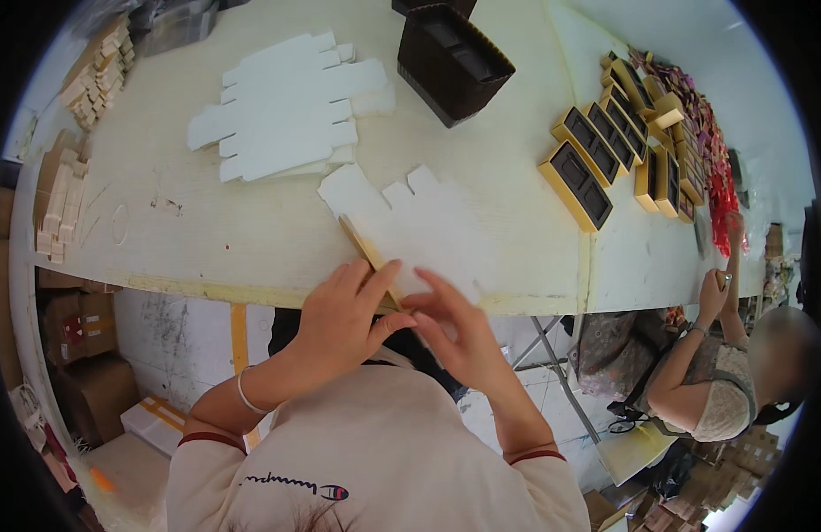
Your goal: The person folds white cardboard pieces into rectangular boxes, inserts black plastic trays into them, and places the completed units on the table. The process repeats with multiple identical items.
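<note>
At the near table edge, a flat die-cut cardboard blank (419, 213) lies with its white side up. Along its left side a gold-faced strip (362, 241) stands folded up. My left hand (340, 315) pinches this strip between thumb and fingers. My right hand (459, 328) is at the strip's near end, thumb and fingers bent around the blank's edge; it is slightly blurred. The thumbs almost meet. Beyond the blank, to the left, lies a stack of white cardboard blanks (286, 106).
A dark box (450, 75) holding black inserts stands at the far middle. Several gold boxes with black inserts (577, 184) line the right, beside red tassels (723, 208). Folded cardboard pieces (60, 199) are stacked at the left edge. A co-worker (707, 381) sits at right.
</note>
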{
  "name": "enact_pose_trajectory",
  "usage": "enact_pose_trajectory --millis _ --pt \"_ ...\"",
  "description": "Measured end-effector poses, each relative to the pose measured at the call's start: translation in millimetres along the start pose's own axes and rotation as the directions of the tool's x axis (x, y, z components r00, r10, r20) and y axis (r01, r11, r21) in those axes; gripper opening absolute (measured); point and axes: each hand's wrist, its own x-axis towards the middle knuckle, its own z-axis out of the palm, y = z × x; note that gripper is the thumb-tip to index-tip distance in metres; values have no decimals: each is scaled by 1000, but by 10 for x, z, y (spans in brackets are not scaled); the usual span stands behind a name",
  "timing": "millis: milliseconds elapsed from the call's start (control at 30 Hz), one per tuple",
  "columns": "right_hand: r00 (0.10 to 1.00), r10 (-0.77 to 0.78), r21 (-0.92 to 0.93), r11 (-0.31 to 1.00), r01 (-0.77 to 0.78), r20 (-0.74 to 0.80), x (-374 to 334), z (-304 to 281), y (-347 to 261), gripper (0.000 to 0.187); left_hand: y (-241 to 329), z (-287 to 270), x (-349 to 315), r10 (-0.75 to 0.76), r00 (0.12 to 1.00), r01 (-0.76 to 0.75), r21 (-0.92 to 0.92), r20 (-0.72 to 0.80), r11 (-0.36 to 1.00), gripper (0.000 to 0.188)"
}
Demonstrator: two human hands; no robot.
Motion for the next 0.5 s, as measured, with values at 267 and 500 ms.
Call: enact_pose_trajectory --millis 267,500 --pt "911 -278 -709 572 412 305 -297 -724 155 58 85 -115 62 -37 950 76 -117 311 990 28" --pt "784 -430 -797 206 567 447 -357 -639 314 41 -64 -50 502 205 972 -211 46 111 976 38"
